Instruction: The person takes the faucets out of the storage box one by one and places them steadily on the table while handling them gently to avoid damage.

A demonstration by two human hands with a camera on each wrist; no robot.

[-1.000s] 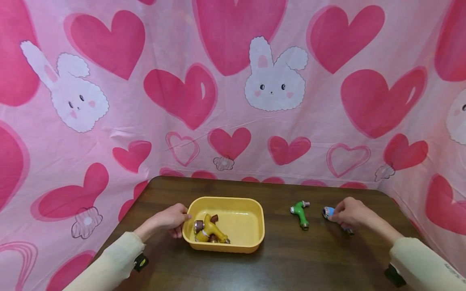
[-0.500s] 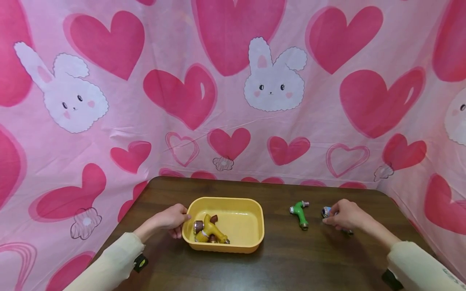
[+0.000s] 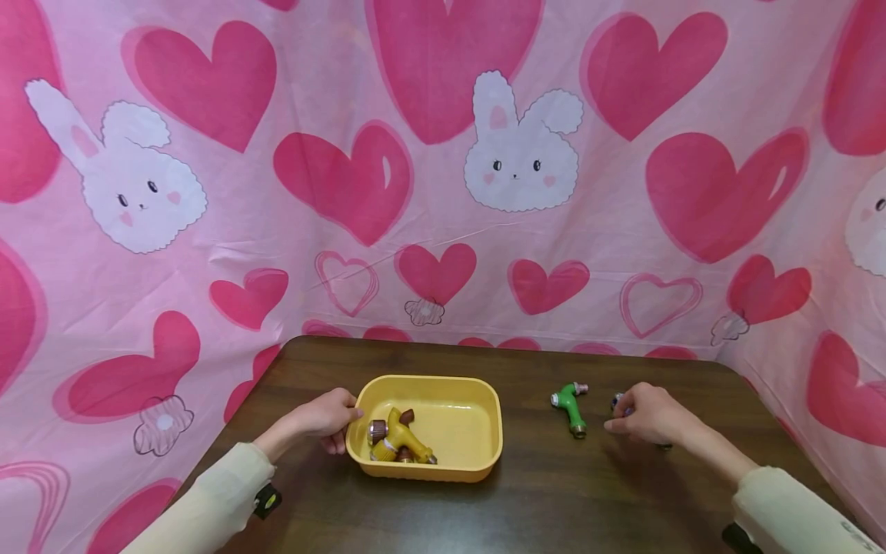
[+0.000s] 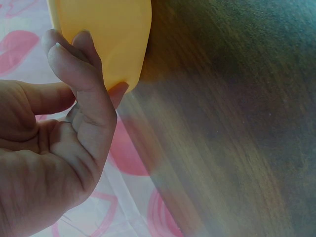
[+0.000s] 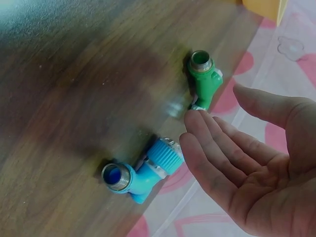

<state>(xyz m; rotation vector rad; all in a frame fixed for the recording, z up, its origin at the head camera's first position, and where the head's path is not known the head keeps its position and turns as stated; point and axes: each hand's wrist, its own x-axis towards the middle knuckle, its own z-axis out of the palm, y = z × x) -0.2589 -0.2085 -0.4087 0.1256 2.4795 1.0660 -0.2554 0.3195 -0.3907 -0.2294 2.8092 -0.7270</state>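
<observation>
My left hand [image 3: 331, 419] grips the left end of a yellow plastic basin [image 3: 494, 419], thumb at its rim [image 4: 123, 39]. Inside lies a yellow tap [image 3: 408, 438], overlapping a brown one [image 3: 407, 416] that is mostly hidden. My right hand [image 3: 651, 414] hovers over a blue tap, fingers loosely extended and holding nothing. Its back hides most of that tap in the head view; the right wrist view shows the blue tap [image 5: 143, 180] with its ribbed knob and threaded metal mouth, just apart from the fingertips. A green tap [image 3: 571, 408] lies left of this hand.
All of this stands on a dark brown wooden table [image 3: 526, 508] with rounded back corners. Pink cloth [image 3: 443, 200] printed with hearts and rabbits hangs close behind the table and along its sides.
My right hand has let go of the blue tap and shifted slightly left, towards the green tap, fingers loosening. The left hand and the basin stay in place.
</observation>
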